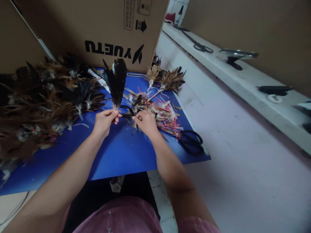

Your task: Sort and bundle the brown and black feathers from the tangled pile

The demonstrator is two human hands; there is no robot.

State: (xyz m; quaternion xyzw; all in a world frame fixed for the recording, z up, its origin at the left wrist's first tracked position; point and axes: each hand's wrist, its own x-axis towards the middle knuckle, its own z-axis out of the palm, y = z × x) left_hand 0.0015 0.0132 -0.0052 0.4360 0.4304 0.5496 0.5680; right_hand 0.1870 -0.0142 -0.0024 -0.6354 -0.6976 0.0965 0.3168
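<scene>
My left hand [105, 120] pinches the base of a bunch of dark, glossy feathers [117, 82], which stands upright above the fingers. A narrow black strip [126, 115] runs from these fingertips across to my right hand [145, 121]. The right hand is closed, thumb against fingers, at the strip's other end; its exact grip is partly hidden. Just beyond and beside the right hand lies a loose heap of brown feathers with red and clear ties [167, 116]. Black-handled scissors [191, 142] lie at the heap's right end, their blades hidden.
Many brown and black feather bunches [48, 106] cover the left of the blue table [114, 158]. Two tan bunches [171, 79] lie at the back right. A large cardboard box [104, 26] stands behind. Along the right wall, a ledge [216, 64] holds scissors [203, 48] and other tools.
</scene>
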